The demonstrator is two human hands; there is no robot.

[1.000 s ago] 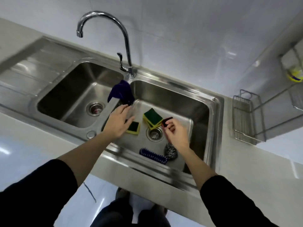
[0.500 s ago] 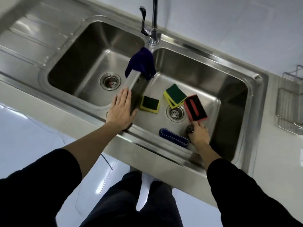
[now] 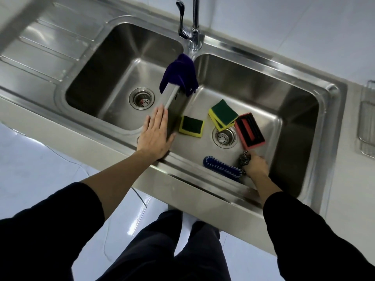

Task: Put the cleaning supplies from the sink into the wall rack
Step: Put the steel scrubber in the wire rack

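In the right basin of the steel sink [image 3: 261, 63] lie a single yellow-green sponge [image 3: 191, 126], a stack of two such sponges [image 3: 222, 114], a red-and-black scrub pad [image 3: 250, 131] and a blue brush [image 3: 222, 168]. A steel wool ball [image 3: 244, 160] sits at the basin's near edge, and my right hand [image 3: 256, 165] is closed around it. My left hand [image 3: 156, 134] rests flat with fingers spread on the divider between the basins. A purple cloth [image 3: 179, 75] hangs over that divider. The wire wall rack [image 3: 366, 122] shows at the right edge.
The faucet [image 3: 194, 27] stands behind the divider. The left basin holds only its drain [image 3: 141, 98]. A ribbed draining board [image 3: 40, 47] lies far left. My legs and the glossy floor are below the counter edge.
The view tilted down and closer to the sink. My right hand dropped from the red-and-black pad to the steel wool ball and closed on it. My left hand settled flat on the divider.
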